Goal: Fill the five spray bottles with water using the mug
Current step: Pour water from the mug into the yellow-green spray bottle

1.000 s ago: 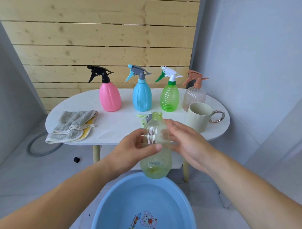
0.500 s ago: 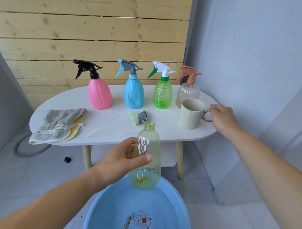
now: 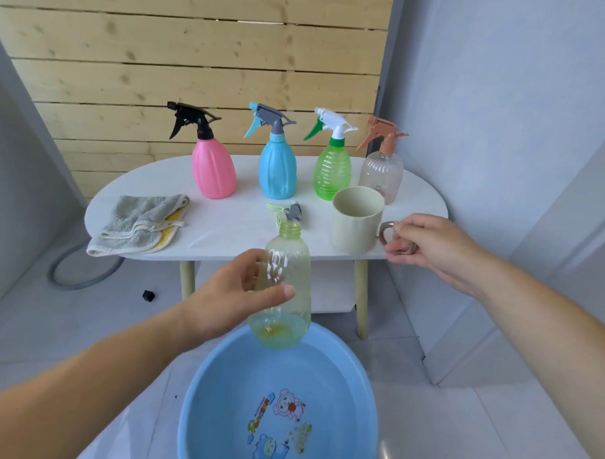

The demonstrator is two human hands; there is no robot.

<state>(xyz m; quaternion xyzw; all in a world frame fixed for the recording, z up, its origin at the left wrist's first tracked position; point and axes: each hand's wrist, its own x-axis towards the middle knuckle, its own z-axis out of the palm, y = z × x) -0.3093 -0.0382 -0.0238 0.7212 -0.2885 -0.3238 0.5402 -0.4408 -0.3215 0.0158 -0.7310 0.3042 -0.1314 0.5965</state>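
Table [image 3: 225, 238]: a white oval top with a rounded edge, standing on pale wooden legs. A plank wall is backing it and a grey wall is closing in on its right end. A bare stretch of tabletop is lying open between the cloth [image 3: 140, 223] and the mug [image 3: 356, 227].

Basin [image 3: 219, 415]: blue plastic, round, with cartoon prints on its floor. It is sitting on the pale tiles in front of the table, its rim reaching under the bottle I am holding.

Back row, left to right, all upright with trigger heads on: a pink bottle [image 3: 214, 171], opaque and fluted; a blue bottle [image 3: 277, 170], opaque and fluted; a green bottle [image 3: 332, 172], see-through and ribbed; a clear bottle [image 3: 382, 173], ribbed, standing just behind the mug.

Loose spray head [image 3: 288, 213]: green and grey, lying on the table behind the open neck.

Cloth: grey towelling with yellow backing, folded, overhanging the left front edge.

Hose [image 3: 83, 273]: a grey loop on the floor. A small black piece [image 3: 148, 295] is lying near it.

Uncapped bottle [image 3: 285, 297]: thin, yellowish, see-through, with a threaded neck. My left hand [image 3: 230, 295] is gripping its middle, thumb across the front and fingers curled behind. It is hanging upright in the air between the table edge and the basin.

Mug: cream, matt, straight-sided, standing near the right front edge. My right hand [image 3: 427, 247] is pinching its metallic ring handle [image 3: 385, 232] between thumb and curled fingers.
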